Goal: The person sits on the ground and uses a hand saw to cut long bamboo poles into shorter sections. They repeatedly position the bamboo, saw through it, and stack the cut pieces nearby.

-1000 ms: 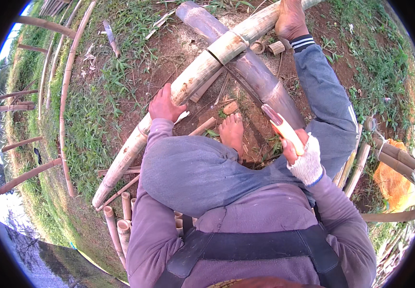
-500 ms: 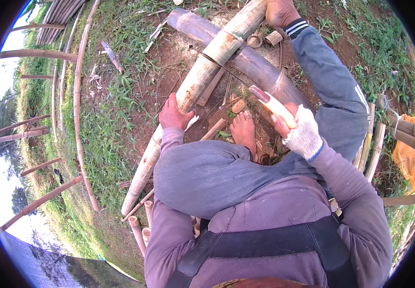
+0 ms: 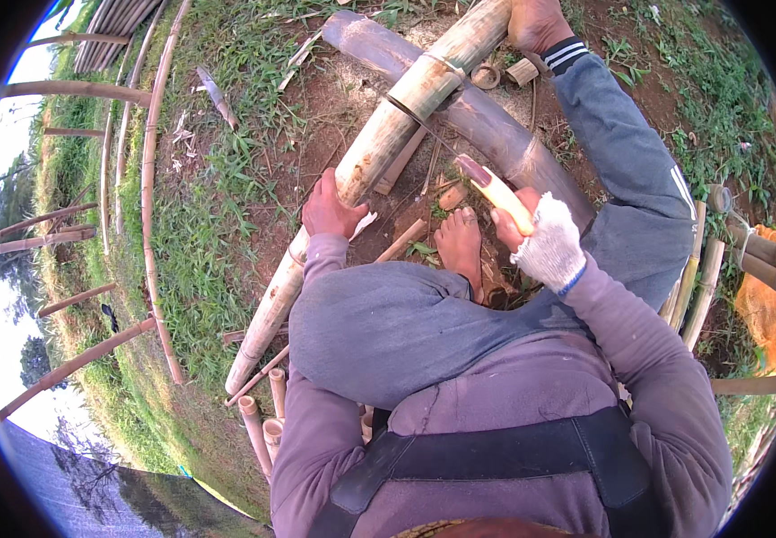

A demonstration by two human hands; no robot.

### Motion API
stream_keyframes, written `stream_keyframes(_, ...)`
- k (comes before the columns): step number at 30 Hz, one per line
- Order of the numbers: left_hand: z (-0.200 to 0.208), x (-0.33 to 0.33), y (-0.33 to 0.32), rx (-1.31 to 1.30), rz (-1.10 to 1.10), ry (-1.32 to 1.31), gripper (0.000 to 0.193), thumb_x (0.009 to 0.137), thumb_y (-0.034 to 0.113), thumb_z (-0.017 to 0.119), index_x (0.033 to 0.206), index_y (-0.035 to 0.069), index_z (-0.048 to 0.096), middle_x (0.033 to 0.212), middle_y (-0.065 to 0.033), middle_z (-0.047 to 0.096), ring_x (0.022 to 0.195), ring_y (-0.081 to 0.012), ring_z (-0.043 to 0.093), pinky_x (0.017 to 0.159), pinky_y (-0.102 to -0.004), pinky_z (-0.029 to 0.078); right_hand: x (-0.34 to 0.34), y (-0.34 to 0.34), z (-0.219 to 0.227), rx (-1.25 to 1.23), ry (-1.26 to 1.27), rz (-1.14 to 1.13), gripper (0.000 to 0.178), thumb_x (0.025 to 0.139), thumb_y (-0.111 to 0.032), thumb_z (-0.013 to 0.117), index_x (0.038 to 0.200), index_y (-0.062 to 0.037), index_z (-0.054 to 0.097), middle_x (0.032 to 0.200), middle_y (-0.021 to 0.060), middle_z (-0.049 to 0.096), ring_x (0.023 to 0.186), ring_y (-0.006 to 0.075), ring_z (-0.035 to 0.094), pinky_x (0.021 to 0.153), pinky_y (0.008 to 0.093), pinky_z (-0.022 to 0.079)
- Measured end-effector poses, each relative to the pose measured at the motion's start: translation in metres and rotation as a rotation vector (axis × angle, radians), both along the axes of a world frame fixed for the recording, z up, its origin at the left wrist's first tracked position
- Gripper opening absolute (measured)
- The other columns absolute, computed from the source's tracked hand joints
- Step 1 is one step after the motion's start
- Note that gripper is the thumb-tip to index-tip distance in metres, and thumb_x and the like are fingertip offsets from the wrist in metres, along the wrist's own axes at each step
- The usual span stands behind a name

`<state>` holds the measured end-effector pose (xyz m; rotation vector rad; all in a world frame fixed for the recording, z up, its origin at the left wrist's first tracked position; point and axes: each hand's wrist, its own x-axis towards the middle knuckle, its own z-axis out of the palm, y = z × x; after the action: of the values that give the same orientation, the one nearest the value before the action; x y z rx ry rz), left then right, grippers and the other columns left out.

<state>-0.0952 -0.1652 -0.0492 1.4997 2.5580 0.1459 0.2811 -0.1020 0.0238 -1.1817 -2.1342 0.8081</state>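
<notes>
A long, pale bamboo pole (image 3: 379,148) slants from the upper right to the lower left. My left hand (image 3: 331,208) is wrapped round its middle, the thumb on the near side. My right hand (image 3: 536,231), in a white knitted glove with bare fingertips, grips the light handle of a saw (image 3: 505,199). The saw's thin, dark blade reaches up and left into a dark cut across the pole, above my left hand. Underneath, a thicker, greyish bamboo log (image 3: 496,125) crosses the pole. My bare foot (image 3: 539,25) presses on the pole's far end.
A knife (image 3: 216,97) lies on the grass at the left. Short bamboo offcuts (image 3: 523,72) lie beyond the log. Cut bamboo tubes (image 3: 252,421) stand near my left thigh. A bamboo rail fence (image 3: 148,197) runs along the left, and an orange sack (image 3: 765,305) sits far right.
My right hand has pushed the saw left toward the pole, so its handle is closer to the cut. My left hand keeps its place on the pole. The view has shifted slightly.
</notes>
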Motion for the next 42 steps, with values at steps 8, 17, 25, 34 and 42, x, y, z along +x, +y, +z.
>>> stream_keyframes(8, 0.013, 0.011, 0.013, -0.019, 0.011, -0.038, 0.099, 0.068, 0.039, 0.098, 0.153, 0.013, 0.053, 0.142, -0.0164, 0.069, 0.125, -0.0393, 0.070, 0.104, -0.0502, 0.057, -0.043, 0.037, -0.019, 0.037, -0.079, -0.019, 0.038, 0.100, -0.042, 0.076, 0.097, -0.0042, 0.071, 0.072, 0.0223, 0.068, 0.068, 0.0421, 0.071, 0.060, 0.0503, 0.055)
stream_keyframes(17, 0.015, 0.002, -0.025, 0.032, 0.039, -0.090, 0.101, 0.066, 0.039, 0.100, 0.153, 0.012, 0.055, 0.140, -0.0176, 0.070, 0.125, -0.0381, 0.070, 0.107, -0.0491, 0.057, 0.025, -0.011, -0.024, -0.004, -0.268, 0.182, 0.040, 0.092, -0.034, 0.083, 0.112, -0.0021, 0.069, 0.090, 0.0232, 0.073, 0.086, 0.0433, 0.073, 0.075, 0.0515, 0.058)
stream_keyframes(25, 0.087, 0.026, -0.075, 0.154, -0.086, -0.152, 0.091, 0.067, 0.039, 0.096, 0.145, 0.015, 0.057, 0.139, -0.0110, 0.070, 0.129, -0.0350, 0.068, 0.112, -0.0517, 0.048, -0.086, 0.038, -0.010, -0.506, 0.403, 0.264, 0.078, 0.107, -0.033, 0.073, 0.169, -0.0052, 0.033, 0.154, 0.0215, 0.053, 0.134, 0.0327, 0.061, 0.107, 0.0444, 0.055)
stream_keyframes(34, 0.035, 0.077, -0.192, 1.235, 1.072, 0.133, 0.093, 0.083, 0.057, 0.088, 0.153, 0.008, 0.050, 0.135, -0.0156, 0.061, 0.129, -0.0299, 0.059, 0.115, -0.0485, 0.041, -0.114, 0.042, 0.032, -0.814, 0.437, 0.337, 0.066, 0.109, -0.047, 0.062, 0.153, 0.0000, 0.050, 0.139, 0.0200, 0.060, 0.126, 0.0316, 0.066, 0.099, 0.0467, 0.061)
stream_keyframes(42, -0.001, 0.013, -0.208, 2.210, 1.232, -1.481, 0.070, 0.090, 0.042, 0.088, 0.145, 0.010, 0.058, 0.134, -0.0140, 0.067, 0.122, -0.0318, 0.067, 0.112, -0.0545, 0.053, -0.098, 0.041, 0.045, -0.593, 0.421, 0.462, 0.070, 0.114, -0.049, 0.054, 0.157, 0.0061, 0.044, 0.140, 0.0234, 0.060, 0.129, 0.0307, 0.063, 0.116, 0.0441, 0.048)
